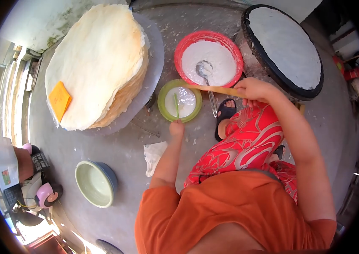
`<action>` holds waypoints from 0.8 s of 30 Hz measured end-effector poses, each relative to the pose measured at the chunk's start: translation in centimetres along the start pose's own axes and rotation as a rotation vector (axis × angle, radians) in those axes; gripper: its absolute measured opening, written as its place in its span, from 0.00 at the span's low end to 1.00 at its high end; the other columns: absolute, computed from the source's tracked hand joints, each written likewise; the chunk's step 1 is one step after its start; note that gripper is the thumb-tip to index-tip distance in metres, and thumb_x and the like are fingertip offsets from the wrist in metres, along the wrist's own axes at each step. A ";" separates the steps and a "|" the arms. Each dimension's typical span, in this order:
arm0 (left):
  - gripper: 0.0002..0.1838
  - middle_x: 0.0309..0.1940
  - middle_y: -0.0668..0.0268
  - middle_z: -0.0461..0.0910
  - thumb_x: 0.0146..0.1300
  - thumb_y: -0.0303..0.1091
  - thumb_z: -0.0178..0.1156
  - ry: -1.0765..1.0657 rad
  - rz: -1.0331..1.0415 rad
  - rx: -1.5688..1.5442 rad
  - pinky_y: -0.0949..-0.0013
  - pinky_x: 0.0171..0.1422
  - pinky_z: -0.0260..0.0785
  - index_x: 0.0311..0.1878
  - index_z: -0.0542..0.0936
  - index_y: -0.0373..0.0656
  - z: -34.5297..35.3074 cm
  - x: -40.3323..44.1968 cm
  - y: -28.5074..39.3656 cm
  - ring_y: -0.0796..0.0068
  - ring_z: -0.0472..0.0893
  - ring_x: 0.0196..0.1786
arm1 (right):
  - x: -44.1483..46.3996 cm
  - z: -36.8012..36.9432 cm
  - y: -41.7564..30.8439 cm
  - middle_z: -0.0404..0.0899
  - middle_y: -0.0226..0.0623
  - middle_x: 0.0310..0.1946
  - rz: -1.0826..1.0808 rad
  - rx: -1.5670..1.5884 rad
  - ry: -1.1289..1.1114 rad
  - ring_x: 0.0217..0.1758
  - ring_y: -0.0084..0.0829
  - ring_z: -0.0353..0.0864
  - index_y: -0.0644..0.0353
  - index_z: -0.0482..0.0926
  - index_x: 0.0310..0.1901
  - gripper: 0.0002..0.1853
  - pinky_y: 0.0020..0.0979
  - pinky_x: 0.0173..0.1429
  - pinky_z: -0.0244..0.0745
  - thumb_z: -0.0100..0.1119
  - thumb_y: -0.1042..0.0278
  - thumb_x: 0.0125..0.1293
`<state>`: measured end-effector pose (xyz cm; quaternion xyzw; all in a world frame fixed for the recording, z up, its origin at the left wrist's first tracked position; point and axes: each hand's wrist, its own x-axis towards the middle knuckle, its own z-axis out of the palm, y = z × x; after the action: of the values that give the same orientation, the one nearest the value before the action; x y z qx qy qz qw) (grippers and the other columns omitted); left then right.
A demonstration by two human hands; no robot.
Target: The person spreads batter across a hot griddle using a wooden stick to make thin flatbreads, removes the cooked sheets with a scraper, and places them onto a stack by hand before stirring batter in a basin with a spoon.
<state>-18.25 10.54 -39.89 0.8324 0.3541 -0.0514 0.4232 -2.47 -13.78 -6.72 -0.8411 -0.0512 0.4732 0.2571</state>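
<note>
A thin green stick (pixel 176 103) is gripped at its near end by my left hand (pixel 177 127), its far part over the white liquid in a green bowl (pixel 163 111). My right hand (pixel 255 90) is closed around one end of a long flat wooden strip (pixel 217 89). The strip's other end reaches over the green bowl's far rim. Just beyond stands a red basin (pixel 179 47) of white batter, with a metal ladle (pixel 204 71) resting in it and its handle hanging over the near rim.
A tall stack of thin round flatbreads (pixel 97 59) stands at left, a yellow packet (pixel 59 100) on top. At right is a round black-rimmed griddle (pixel 321 78) covered in white. A pale basin (pixel 87 186) and a white cloth or paper (pixel 154 156) lie on the floor.
</note>
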 end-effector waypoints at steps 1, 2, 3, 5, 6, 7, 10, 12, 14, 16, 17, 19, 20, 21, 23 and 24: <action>0.15 0.25 0.54 0.77 0.60 0.39 0.49 -0.058 0.042 0.163 0.63 0.32 0.67 0.36 0.75 0.35 -1.1 -1.0 1.6 0.62 0.76 0.26 | 0.1 -0.7 0.6 0.75 0.36 0.20 0.001 0.008 0.009 0.14 0.21 0.72 0.60 0.72 0.50 0.15 0.23 0.15 0.65 0.41 0.70 0.63; 0.16 0.33 0.51 0.77 0.60 0.40 0.50 -0.114 0.088 0.326 0.60 0.39 0.69 0.40 0.75 0.35 -2.2 -2.0 3.5 0.58 0.77 0.36 | 0.1 -1.8 1.5 0.77 0.38 0.23 -0.028 0.005 0.125 0.19 0.25 0.75 0.59 0.73 0.50 0.15 0.26 0.21 0.69 0.44 0.69 0.62; 0.16 0.33 0.51 0.77 0.60 0.40 0.50 -0.115 0.106 0.328 0.60 0.39 0.69 0.40 0.75 0.35 -3.1 -3.3 5.2 0.58 0.77 0.36 | 0.1 -3.0 2.6 0.78 0.40 0.26 -0.058 0.001 0.244 0.23 0.29 0.78 0.58 0.73 0.49 0.16 0.30 0.26 0.72 0.47 0.68 0.60; 0.22 0.50 0.45 0.68 0.55 0.42 0.54 0.122 0.280 0.599 0.52 0.51 0.63 0.49 0.71 0.37 -4.5 -6.1 7.8 0.47 0.68 0.52 | 2.3 -4.1 6.8 0.78 0.43 0.31 -0.177 -0.028 0.451 0.30 0.32 0.78 0.58 0.72 0.50 0.17 0.31 0.34 0.73 0.48 0.68 0.59; 0.23 0.53 0.47 0.65 0.53 0.40 0.56 0.124 0.439 0.502 0.51 0.54 0.60 0.51 0.70 0.37 -5.2 -6.5 8.2 0.46 0.65 0.55 | 3.3 -4.5 8.1 0.78 0.45 0.36 -0.299 -0.071 0.643 0.37 0.35 0.79 0.58 0.72 0.51 0.18 0.31 0.42 0.73 0.50 0.68 0.58; 0.24 0.56 0.49 0.62 0.51 0.37 0.57 0.124 0.595 0.403 0.51 0.57 0.57 0.52 0.69 0.38 -6.3 -6.7 9.2 0.46 0.61 0.57 | 3.4 -4.5 8.4 0.75 0.49 0.45 -0.228 -0.017 0.696 0.49 0.40 0.75 0.59 0.70 0.53 0.23 0.32 0.53 0.67 0.54 0.71 0.53; 0.23 0.57 0.51 0.62 0.49 0.31 0.58 0.202 0.843 0.374 0.52 0.59 0.53 0.52 0.71 0.40 -11.6 -9.6 14.4 0.49 0.60 0.57 | 8.6 -3.7 13.2 0.72 0.50 0.48 -0.330 -0.098 0.849 0.52 0.42 0.72 0.59 0.69 0.54 0.25 0.33 0.55 0.66 0.55 0.72 0.50; 0.23 0.56 0.52 0.63 0.49 0.30 0.57 0.300 0.917 0.406 0.54 0.60 0.52 0.51 0.71 0.40 -15.0 -10.9 16.6 0.50 0.60 0.57 | 11.1 -2.8 13.9 0.71 0.50 0.49 -0.242 -0.061 0.828 0.53 0.42 0.71 0.59 0.67 0.56 0.28 0.33 0.56 0.65 0.55 0.73 0.48; 0.23 0.56 0.53 0.63 0.48 0.29 0.57 0.416 0.977 0.436 0.55 0.61 0.50 0.51 0.71 0.40 -17.8 -11.2 18.4 0.51 0.60 0.56 | 12.6 -1.6 13.4 0.72 0.48 0.49 -0.127 0.059 0.772 0.51 0.41 0.74 0.58 0.64 0.58 0.31 0.32 0.55 0.66 0.56 0.74 0.47; 0.22 0.56 0.55 0.64 0.48 0.28 0.56 0.666 0.957 0.533 0.55 0.61 0.50 0.51 0.72 0.40 -20.9 -11.3 19.3 0.51 0.60 0.56 | 15.4 -0.3 15.1 0.72 0.46 0.49 -0.245 0.295 0.644 0.49 0.39 0.74 0.58 0.63 0.59 0.32 0.31 0.54 0.67 0.56 0.76 0.47; 0.22 0.56 0.55 0.64 0.48 0.28 0.56 0.685 0.939 0.553 0.55 0.61 0.50 0.51 0.72 0.40 -22.5 -11.2 19.8 0.51 0.60 0.56 | 16.5 0.3 16.1 0.72 0.45 0.49 -0.345 0.528 0.499 0.48 0.37 0.75 0.58 0.62 0.60 0.34 0.31 0.53 0.68 0.56 0.77 0.46; 0.21 0.56 0.55 0.64 0.50 0.28 0.55 0.913 0.855 0.559 0.56 0.61 0.50 0.51 0.72 0.39 -25.8 -10.3 20.9 0.52 0.60 0.56 | 16.6 0.8 16.9 0.72 0.41 0.49 -0.380 0.634 0.405 0.46 0.34 0.75 0.58 0.61 0.60 0.34 0.29 0.50 0.70 0.57 0.79 0.46; 0.20 0.56 0.55 0.64 0.51 0.29 0.54 0.989 0.802 0.569 0.56 0.61 0.49 0.51 0.72 0.39 -27.6 -9.5 20.9 0.53 0.60 0.56 | 18.4 1.3 19.3 0.73 0.43 0.48 -0.449 0.442 0.466 0.46 0.34 0.75 0.59 0.62 0.59 0.34 0.29 0.50 0.71 0.57 0.79 0.46; 0.19 0.56 0.55 0.64 0.52 0.29 0.54 1.065 0.753 0.578 0.57 0.61 0.49 0.51 0.72 0.39 -29.5 -8.3 20.8 0.53 0.61 0.56 | 20.4 1.7 21.8 0.73 0.44 0.47 -0.524 0.255 0.533 0.46 0.34 0.76 0.60 0.63 0.59 0.33 0.29 0.49 0.71 0.58 0.80 0.46; 0.19 0.57 0.59 0.65 0.54 0.32 0.54 1.206 0.599 0.642 0.57 0.60 0.52 0.51 0.73 0.42 -33.5 -5.0 19.0 0.55 0.61 0.56 | 18.9 2.2 23.1 0.76 0.43 0.41 -0.467 -0.002 0.532 0.44 0.29 0.76 0.61 0.67 0.55 0.29 0.29 0.48 0.71 0.61 0.74 0.48; 0.18 0.56 0.57 0.66 0.54 0.32 0.53 1.175 0.420 0.697 0.56 0.58 0.55 0.50 0.73 0.41 -35.2 -3.9 18.7 0.54 0.63 0.55 | 19.5 2.9 24.9 0.77 0.40 0.39 -0.353 0.384 0.362 0.43 0.27 0.76 0.62 0.69 0.53 0.26 0.28 0.46 0.70 0.61 0.72 0.50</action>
<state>-16.83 27.19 -3.51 0.8599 0.3189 0.3777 -0.1273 1.85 -27.70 -34.89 -0.8258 -0.0596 0.2649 0.4943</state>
